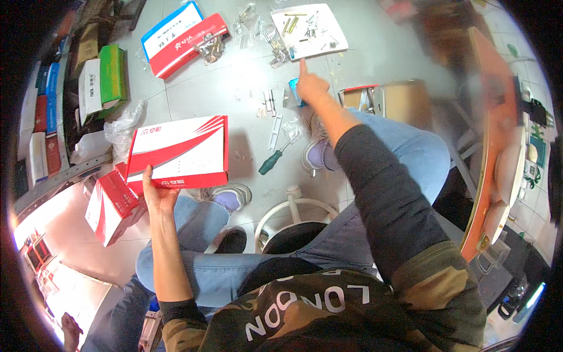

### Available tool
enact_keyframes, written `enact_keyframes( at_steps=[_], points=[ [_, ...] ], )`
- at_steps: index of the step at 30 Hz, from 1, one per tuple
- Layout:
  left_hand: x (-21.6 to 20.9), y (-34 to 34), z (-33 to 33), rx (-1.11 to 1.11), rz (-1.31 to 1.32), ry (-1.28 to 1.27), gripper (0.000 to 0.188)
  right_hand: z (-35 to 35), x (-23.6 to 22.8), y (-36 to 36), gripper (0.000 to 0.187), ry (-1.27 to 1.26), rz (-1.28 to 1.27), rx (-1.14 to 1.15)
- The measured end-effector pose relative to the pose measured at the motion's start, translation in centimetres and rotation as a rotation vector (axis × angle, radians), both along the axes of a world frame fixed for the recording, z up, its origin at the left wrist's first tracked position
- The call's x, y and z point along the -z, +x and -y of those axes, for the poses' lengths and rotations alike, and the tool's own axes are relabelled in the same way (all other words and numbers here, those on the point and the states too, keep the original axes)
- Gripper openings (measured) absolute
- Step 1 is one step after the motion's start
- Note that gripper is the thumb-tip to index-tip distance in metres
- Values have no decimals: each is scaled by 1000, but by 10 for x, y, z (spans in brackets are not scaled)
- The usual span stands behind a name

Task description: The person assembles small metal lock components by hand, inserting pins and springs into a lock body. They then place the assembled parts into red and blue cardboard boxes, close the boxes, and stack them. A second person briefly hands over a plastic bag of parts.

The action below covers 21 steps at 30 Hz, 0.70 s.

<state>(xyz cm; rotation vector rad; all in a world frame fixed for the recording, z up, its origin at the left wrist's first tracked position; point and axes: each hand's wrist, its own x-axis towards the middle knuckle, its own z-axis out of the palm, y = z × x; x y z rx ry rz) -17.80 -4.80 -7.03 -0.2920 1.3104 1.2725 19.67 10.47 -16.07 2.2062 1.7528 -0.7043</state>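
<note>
My left hand (158, 196) grips a flat white and red cardboard box (179, 149) by its near edge, thumb on top and fingers underneath. The box is closed. Farther out to the right, my right hand (313, 88) reaches over the floor with its index finger stretched out and the other fingers curled. That fingertip is just short of a white tray (337, 47) holding brass-coloured and silver metal parts. A small blue packet (294, 91) shows beside the right hand; whether they touch is hidden.
A green-handled screwdriver (271, 162) and a white slotted strip (274, 134) lie between my feet. Bagged hardware (212, 48) rests against a blue and red box (182, 38). An open carton (366, 100) sits right, a round stool (293, 217) before me, shelved boxes (111, 73) left.
</note>
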Motion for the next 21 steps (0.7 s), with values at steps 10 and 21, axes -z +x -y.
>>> enact_keyframes(
  at_steps=[10, 21],
  points=[
    [-37, 22, 29, 70, 142, 154, 53, -32, -142, 161, 24, -438, -117, -169],
    [13, 0, 41, 99, -88, -205, 49, 240, 79, 236, 16, 177, -471, 851]
  ],
)
